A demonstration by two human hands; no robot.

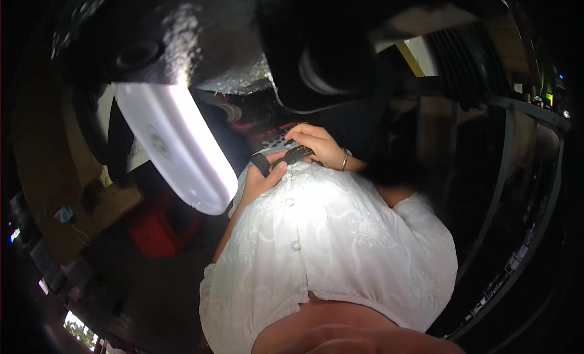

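Note:
In front of my white shirt, my left hand (266,176) grips a small dark piece (295,155) between thumb and fingers. Its exact kind is too dim to tell. A black band (261,164) crosses the left hand; whether it is worn or part of the held piece is unclear. From the other side, my right hand (322,148) reaches over the same dark piece with bent fingers closed on it. A thin bangle (345,160) circles the right wrist. Just beyond the hands lies a dotted pale surface (291,133), partly covered.
A large bright white panel, like a lamp cover (179,150), slants down close to my left hand. Dark bulky shapes (231,43) hang above the hands. A red stool-like object (157,231) stands lower left. Metal rails (505,153) run along the right.

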